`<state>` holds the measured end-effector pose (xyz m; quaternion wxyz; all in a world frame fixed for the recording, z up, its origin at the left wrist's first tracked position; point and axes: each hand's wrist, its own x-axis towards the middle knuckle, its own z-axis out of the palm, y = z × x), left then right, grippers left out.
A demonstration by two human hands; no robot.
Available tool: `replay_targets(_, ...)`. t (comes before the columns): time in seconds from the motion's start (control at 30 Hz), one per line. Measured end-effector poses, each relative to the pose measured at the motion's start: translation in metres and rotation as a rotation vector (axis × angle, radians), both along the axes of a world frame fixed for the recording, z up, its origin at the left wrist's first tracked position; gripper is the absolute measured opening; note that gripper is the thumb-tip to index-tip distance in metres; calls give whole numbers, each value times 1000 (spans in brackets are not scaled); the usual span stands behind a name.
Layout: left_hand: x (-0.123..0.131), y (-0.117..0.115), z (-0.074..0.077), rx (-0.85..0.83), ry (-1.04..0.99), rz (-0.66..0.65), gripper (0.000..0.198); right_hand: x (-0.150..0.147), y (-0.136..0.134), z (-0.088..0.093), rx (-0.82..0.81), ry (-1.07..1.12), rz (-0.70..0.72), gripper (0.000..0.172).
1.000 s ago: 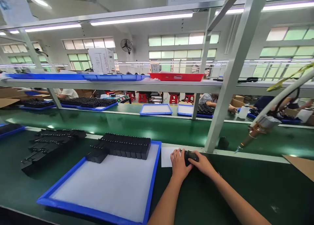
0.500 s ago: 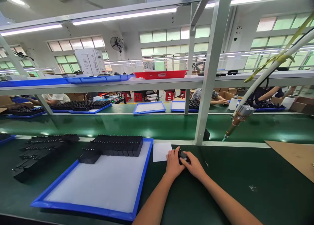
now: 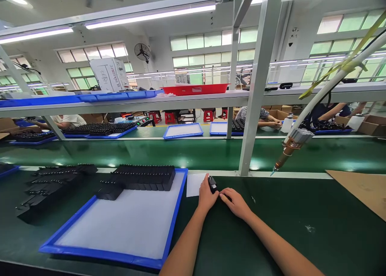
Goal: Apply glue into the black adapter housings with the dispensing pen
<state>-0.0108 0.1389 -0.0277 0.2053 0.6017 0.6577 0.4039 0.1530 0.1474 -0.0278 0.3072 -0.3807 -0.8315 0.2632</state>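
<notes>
My left hand (image 3: 206, 195) is closed around a small black power adapter (image 3: 212, 183) with a pale patch on its near side, held above the green bench just right of a white paper sheet (image 3: 193, 184). Close beside it is my right hand (image 3: 237, 203), thumb and forefinger tips pinched together near the left fingertips; whatever they hold is too small to make out. Left of both hands lies a blue-rimmed tray (image 3: 173, 223) with a white lining, and similar black adapters (image 3: 147, 177) stand in tight rows along its far side, shiny metal pins on top.
More black adapters (image 3: 51, 187) lie in rows left of the tray. A grey post (image 3: 255, 95) rises beyond my hands. To its right hangs a nozzle tool (image 3: 286, 151) on a white hose. Brown cardboard (image 3: 362, 191) lies at the far right. Co-workers sit across the green belt (image 3: 181, 153).
The adapter has moved slightly left and up in my left hand and is turned, its pale patch showing. My right hand has come off it and sits just apart.
</notes>
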Motion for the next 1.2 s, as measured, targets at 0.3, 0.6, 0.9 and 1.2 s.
replay_targets(0.3, -5, 5, -1, -75, -10, 76, 88, 2, 1, -2, 18, -59, 13, 32)
replay_targets(0.6, -5, 4, 0, -56, 17, 78, 85, -3, 32, -2, 36, -148, -85, 38)
replay_targets(0.9, -6, 6, -1, -63, -7, 79, 86, -34, 147, 20, 115, -306, -500, 54)
replay_targets(1.2, -5, 9, -3, -62, 10, 72, 85, -30, 199, 6, -122, -348, -719, 55)
